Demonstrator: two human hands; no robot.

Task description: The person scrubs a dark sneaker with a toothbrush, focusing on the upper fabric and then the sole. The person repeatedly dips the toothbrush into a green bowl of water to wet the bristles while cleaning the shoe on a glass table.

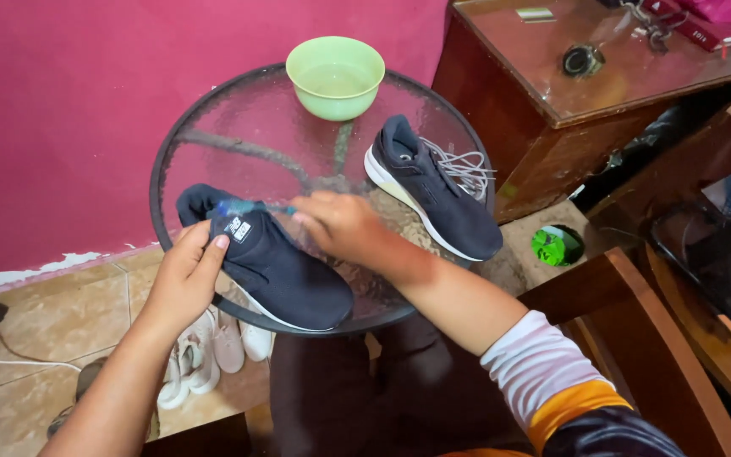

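A dark navy sneaker (pixel 285 271) lies on a round glass table (pixel 213 127), toe toward me. My left hand (pixel 184 275) grips its heel side and tongue. A thin blue toothbrush (pixel 251 206) rests across the sneaker's opening, with my right hand (pixel 344 224) closed on its handle. The second navy sneaker (pixel 433 190), with loose grey laces, lies farther right on the glass.
A light green bowl (pixel 335 76) stands at the table's far edge. White shoes (pixel 209 355) lie on the tiled floor under the table. A wooden cabinet (pixel 585 93) stands at the right, a wooden chair (pixel 628 322) near me, a green round object (pixel 556 245) on the floor.
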